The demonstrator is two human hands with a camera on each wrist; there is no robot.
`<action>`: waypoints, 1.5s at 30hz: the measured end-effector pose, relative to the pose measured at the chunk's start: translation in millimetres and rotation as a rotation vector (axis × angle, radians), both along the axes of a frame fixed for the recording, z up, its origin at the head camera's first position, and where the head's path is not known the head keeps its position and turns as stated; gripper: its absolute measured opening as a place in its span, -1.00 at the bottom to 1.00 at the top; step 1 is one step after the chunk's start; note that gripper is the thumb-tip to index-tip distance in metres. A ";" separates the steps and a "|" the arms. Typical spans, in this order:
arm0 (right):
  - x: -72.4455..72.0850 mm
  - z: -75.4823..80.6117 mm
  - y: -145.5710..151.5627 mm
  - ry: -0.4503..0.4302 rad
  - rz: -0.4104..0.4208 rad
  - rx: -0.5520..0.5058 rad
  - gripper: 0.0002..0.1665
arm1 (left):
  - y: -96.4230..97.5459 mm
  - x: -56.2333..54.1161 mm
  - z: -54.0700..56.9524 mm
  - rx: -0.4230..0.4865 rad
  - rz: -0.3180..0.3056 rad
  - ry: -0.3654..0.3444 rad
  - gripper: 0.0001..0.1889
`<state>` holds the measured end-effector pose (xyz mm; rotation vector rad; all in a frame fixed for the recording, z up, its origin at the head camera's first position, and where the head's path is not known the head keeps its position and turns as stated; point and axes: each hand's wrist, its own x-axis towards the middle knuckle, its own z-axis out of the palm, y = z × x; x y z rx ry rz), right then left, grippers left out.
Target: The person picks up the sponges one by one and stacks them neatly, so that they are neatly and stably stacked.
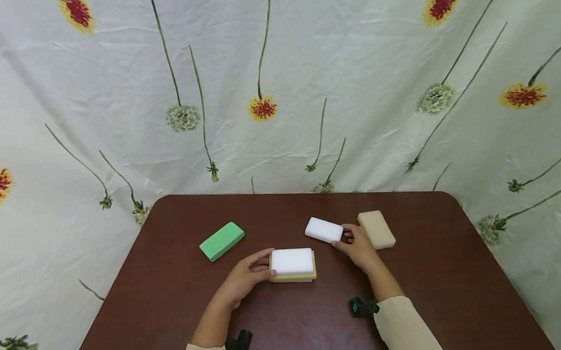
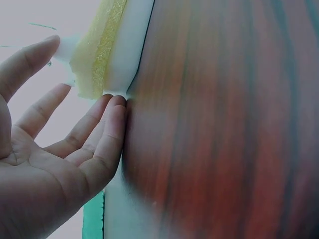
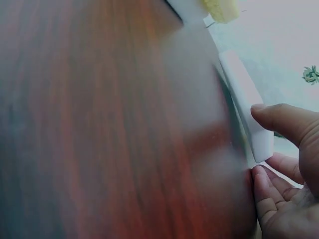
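Observation:
Near the table's middle, my left hand [image 1: 247, 277] holds the left end of a white sponge block [image 1: 292, 261] between thumb and index finger. That block lies on top of a yellow sponge [image 1: 298, 278], with another white layer [image 2: 130, 45] under it against the table. The other left fingertips rest low beside the stack. Farther back and to the right, my right hand [image 1: 359, 247] pinches the right end of a second white sponge block [image 1: 324, 229]. In the right wrist view its thumb [image 3: 279, 119] presses on the white block's side; the far fingers are partly hidden.
A green sponge block [image 1: 222, 241] lies on the brown table [image 1: 167, 296] left of the stack. A beige sponge block [image 1: 377, 229] sits just beyond the right hand. Behind the table's far edge hangs a flower-printed white cloth [image 1: 282, 153].

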<state>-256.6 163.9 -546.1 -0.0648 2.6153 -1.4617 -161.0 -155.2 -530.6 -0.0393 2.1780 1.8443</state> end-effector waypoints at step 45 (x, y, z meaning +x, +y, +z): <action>56.5 18.1 -32.5 0.233 0.118 -0.213 -0.23 | 12.7 -16.3 2.7 -0.023 0.018 0.018 -0.36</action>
